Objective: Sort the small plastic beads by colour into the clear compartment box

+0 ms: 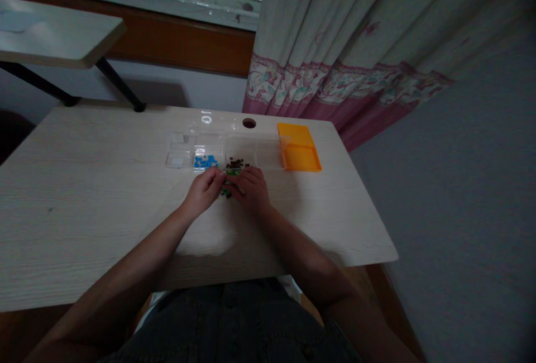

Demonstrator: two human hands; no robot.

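Fingertip work just in front of the clear tray (270, 153)

From the head view I get the left hand (205, 190) and right hand (253, 189) drawn together at the near side of the clear tray. Grip: fingers curl inward on both, tips bunched and tiny; I can't tell whether either grip is closed on a piece. Small green pieces (226, 192) are what the hands hang over: some sit between the fingers by the clear tray's near edge, others lie with dark bits under the fingers, in front of it.

Blue pieces (205, 161) fill part of a compartment in the clear tray, beyond the left hand; brown pieces (235, 163) lie in the neighbouring section to the right.

Step in hand, my call: fine two-handed handling of small pieces. Next move calls for tiny fingertip adjustments and a better sightline than I have.

Room: left of the clear tray the bench (104, 195) runs wide. In front, the left forearm (161, 243) and right forearm (310, 246) take up the approach. At the clear tray's right end is the orange tray (299, 157), with the bench's side edge near past it. Behind the clear tray, a round hole (249, 123), then the bench's back edge. Low sweeps toward the clear tray could scatter pieces, I'd judge.
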